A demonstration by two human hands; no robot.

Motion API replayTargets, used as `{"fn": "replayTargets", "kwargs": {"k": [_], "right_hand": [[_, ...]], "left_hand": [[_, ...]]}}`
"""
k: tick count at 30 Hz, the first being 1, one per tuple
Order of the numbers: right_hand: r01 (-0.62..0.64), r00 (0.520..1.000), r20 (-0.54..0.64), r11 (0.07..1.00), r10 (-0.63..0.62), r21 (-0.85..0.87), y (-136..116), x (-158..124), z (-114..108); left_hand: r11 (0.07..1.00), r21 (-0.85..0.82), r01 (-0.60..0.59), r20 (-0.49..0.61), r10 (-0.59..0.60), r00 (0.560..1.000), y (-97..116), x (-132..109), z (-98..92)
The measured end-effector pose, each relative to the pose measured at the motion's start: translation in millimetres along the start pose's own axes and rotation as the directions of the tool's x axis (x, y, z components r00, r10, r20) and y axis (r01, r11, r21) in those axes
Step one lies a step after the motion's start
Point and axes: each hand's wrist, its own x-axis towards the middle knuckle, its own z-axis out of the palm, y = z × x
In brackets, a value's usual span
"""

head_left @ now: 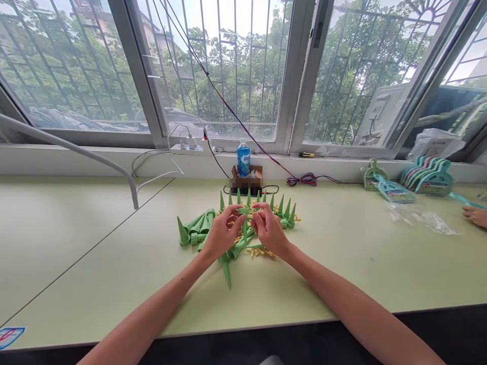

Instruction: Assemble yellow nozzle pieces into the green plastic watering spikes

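My left hand (223, 230) is closed round a green plastic cone spike (245, 234), held point down with its wide ribbed end up. Close against it, my right hand (269, 230) pinches a small yellow plastic piece (250, 216) at the side of that wide end. Whether the two parts are joined I cannot tell. Below and left of my hands lie several loose green spikes (201, 223), one of them (225, 271) pointing toward me. Behind my hands several green spikes (281, 205) stand upright in a row. Small yellow pieces (261, 252) are scattered under my right hand.
A blue-labelled bottle (244, 159) and an open cardboard box (258, 175) stand by the window. A coiled cable (302, 179) lies right of them. Small dustpans (428, 177) and clear plastic bags (422, 218) are at the right, near another person's hand (475, 215). A white pipe (114, 162) crosses the left.
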Motion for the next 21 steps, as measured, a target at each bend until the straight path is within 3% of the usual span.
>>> {"fn": "replayTargets", "kwargs": {"k": [10,16,21], "right_hand": [[-0.136,0.991,0.033,0.972,0.132,0.193,-5.4,0.5,0.6],[-0.339,0.940,0.157,0.783,0.303,0.522,-3.3,3.1,2.5],[-0.342,0.938,0.170,0.733,0.301,0.588,-1.2,5.3,2.0]], "left_hand": [[0.995,0.096,-0.039,-0.056,0.044,0.997,4.4,0.5,-1.8],[0.983,0.172,-0.065,-0.063,0.077,0.995,2.7,-0.4,-0.9],[0.983,0.168,-0.076,-0.083,0.091,0.992,1.8,-1.2,-0.1]]}}
